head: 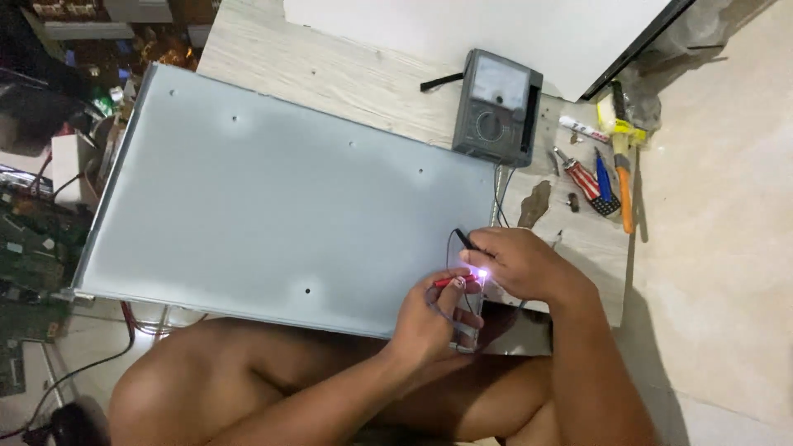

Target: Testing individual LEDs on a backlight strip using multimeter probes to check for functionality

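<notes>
A large flat metal panel (273,202), pale grey with a matte, faintly mottled face and a few small screw holes, lies across a light wood-grain desk (363,78) and covers most of it. At its near right corner both hands meet. The left hand (429,310) has its fingers closed together on a thin red probe (456,282), held almost level with the tip pointing right. The right hand (516,263) is clamped on a black probe (465,239), whose slim dark tip sticks out up and left from the fingers. Between the two hands, just beside the red probe's tip, a small bright violet-white light (480,272) glows at the panel's edge. Thin dark wires loop under the hands; where they end cannot be made out.

Behind the hands stands a grey boxy meter (497,107) with a pale dial window above a round knob, its leads trailing down toward the hands. To its right lie a screwdriver with a striped red, white and blue handle (588,182), a blue pen-like tool (602,175) and an orange-handled tool (624,186). A white board (496,33) rests at the desk's far end. Green circuit boards (25,248) clutter the floor at the left; pale tiles (727,231) lie at the right.
</notes>
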